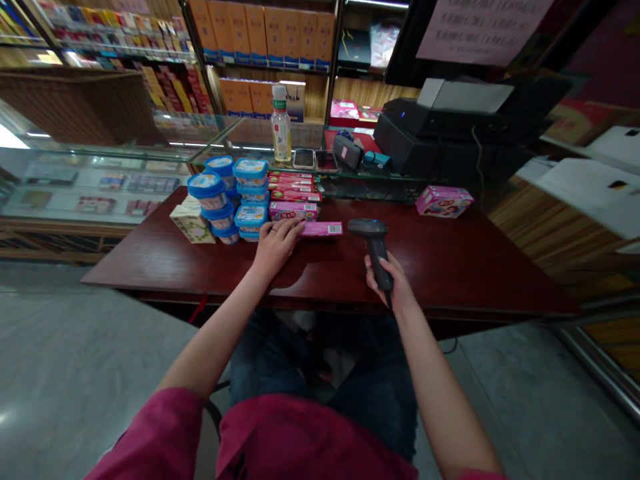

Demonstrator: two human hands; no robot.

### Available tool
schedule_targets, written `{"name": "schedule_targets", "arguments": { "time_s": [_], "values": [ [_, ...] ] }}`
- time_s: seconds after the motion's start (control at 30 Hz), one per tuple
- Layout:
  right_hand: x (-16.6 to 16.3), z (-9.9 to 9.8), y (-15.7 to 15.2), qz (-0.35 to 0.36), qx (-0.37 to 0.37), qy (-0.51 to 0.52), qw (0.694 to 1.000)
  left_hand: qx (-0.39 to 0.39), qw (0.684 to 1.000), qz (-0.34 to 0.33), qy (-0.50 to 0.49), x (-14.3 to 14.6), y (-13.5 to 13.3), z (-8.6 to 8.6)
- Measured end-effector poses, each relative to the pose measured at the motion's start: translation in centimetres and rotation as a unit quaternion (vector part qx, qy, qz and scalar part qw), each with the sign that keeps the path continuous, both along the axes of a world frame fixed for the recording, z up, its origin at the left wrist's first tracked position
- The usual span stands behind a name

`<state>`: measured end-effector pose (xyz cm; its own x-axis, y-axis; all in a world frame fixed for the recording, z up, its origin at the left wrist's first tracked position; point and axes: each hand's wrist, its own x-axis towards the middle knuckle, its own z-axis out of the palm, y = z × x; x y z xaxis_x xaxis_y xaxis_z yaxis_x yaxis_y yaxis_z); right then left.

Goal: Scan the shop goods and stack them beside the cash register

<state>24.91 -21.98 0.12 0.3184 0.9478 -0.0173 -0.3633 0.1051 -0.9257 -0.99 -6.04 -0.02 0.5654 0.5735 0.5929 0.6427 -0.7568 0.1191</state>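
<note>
In my right hand is a black barcode scanner, held by its handle with the head pointing left. My left hand is closed on a pink box that lies on the dark red desk, its barcode end facing the scanner. Behind that box stands another pink box, with several red and pink packs in a row further back. Left of my left hand are stacks of blue-lidded tubs. A pale green and white carton sits beside them.
A single pink box stands at the desk's right. At the back, a bottle and two phones rest on a glass counter, near a black printer-like machine. A glass display case is at left; shelves with orange boxes stand behind.
</note>
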Motion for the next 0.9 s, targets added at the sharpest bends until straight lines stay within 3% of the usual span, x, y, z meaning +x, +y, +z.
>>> {"name": "schedule_targets", "arguments": {
  "time_s": [0.17, 0.63, 0.9],
  "values": [
    [-0.6, 0.1, -1.8, 0.018, 0.002, -0.01, 1.0, -0.008, 1.0, -0.002, 0.013, 0.3, -0.1, 0.0],
    [-0.3, 0.3, -1.9, 0.072, -0.017, -0.008, 0.997, -0.017, 1.0, 0.008, 0.019, 0.5, -0.7, 0.2],
    [1.5, -0.9, -1.5, -0.039, 0.038, 0.001, 0.998, 0.006, 0.998, -0.037, -0.046, 0.5, -0.3, 0.3]
  ]
}}
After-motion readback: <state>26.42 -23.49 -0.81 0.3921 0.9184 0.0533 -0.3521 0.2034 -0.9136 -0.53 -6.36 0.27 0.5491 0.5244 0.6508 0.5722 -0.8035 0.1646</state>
